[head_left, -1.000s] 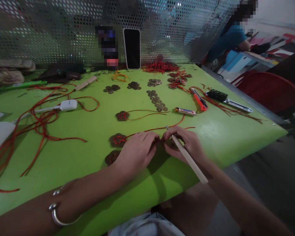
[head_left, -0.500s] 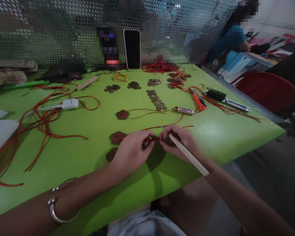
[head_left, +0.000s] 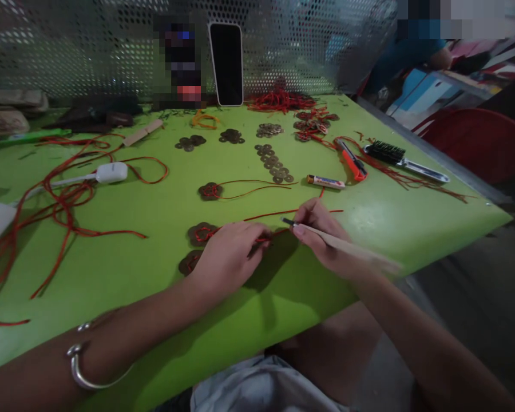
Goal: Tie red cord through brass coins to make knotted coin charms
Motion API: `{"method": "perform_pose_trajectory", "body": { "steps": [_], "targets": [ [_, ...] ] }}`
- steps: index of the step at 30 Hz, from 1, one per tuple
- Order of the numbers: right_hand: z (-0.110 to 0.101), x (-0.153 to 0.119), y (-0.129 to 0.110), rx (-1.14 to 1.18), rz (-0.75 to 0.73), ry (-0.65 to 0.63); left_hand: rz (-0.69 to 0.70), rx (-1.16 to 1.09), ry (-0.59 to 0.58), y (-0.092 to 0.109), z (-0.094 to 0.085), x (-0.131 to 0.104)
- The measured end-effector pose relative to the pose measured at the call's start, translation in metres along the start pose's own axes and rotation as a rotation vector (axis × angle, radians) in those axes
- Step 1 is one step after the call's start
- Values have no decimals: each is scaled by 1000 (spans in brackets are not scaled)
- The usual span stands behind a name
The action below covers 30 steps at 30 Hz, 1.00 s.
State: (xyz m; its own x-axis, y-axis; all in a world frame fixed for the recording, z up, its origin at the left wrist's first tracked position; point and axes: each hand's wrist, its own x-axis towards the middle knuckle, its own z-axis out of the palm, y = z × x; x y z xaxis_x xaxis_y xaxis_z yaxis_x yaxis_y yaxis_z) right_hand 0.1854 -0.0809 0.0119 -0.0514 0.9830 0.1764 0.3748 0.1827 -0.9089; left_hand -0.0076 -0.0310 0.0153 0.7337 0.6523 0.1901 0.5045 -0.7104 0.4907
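My left hand (head_left: 234, 252) is closed in a pinch on a thin red cord (head_left: 280, 231), just above the green table. My right hand (head_left: 320, 237) is closed around a slim wooden-handled tool (head_left: 347, 247) with a narrow dark metal tip. The tip points left toward the cord, whose other stretch runs to my right fingers. Left of and partly behind my left hand lie two flower-shaped coin clusters, an upper one (head_left: 201, 233) and a lower one (head_left: 190, 262), laced with red cord. Farther back sits another laced coin cluster (head_left: 210, 191) with two loose cord ends.
Beyond my right hand lie a small tube (head_left: 325, 182), an orange box cutter (head_left: 353, 162) and a black-bristled brush (head_left: 385, 152). Coin piles (head_left: 269, 130) and a propped phone (head_left: 227, 66) stand at the back. Tangled red cords (head_left: 68, 212) and a white plug (head_left: 112, 172) are left.
My right hand has moved slightly right, away from my left hand. The wooden tool has swung flatter, its dark tip showing more clearly. The camera view has shifted a little.
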Motion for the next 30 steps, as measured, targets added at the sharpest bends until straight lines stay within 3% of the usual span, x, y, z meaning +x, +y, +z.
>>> {"method": "perform_pose_trajectory", "body": {
  "steps": [7,15,30],
  "targets": [
    [-7,-2,-10,-50,-66,133,77,193,-45,2,-3,1],
    [0,-3,-7,-270,-142,-25,82,229,-70,4,-4,6],
    [3,0,-7,-241,-104,-68,123,284,-45,7,-4,3]
  ]
}}
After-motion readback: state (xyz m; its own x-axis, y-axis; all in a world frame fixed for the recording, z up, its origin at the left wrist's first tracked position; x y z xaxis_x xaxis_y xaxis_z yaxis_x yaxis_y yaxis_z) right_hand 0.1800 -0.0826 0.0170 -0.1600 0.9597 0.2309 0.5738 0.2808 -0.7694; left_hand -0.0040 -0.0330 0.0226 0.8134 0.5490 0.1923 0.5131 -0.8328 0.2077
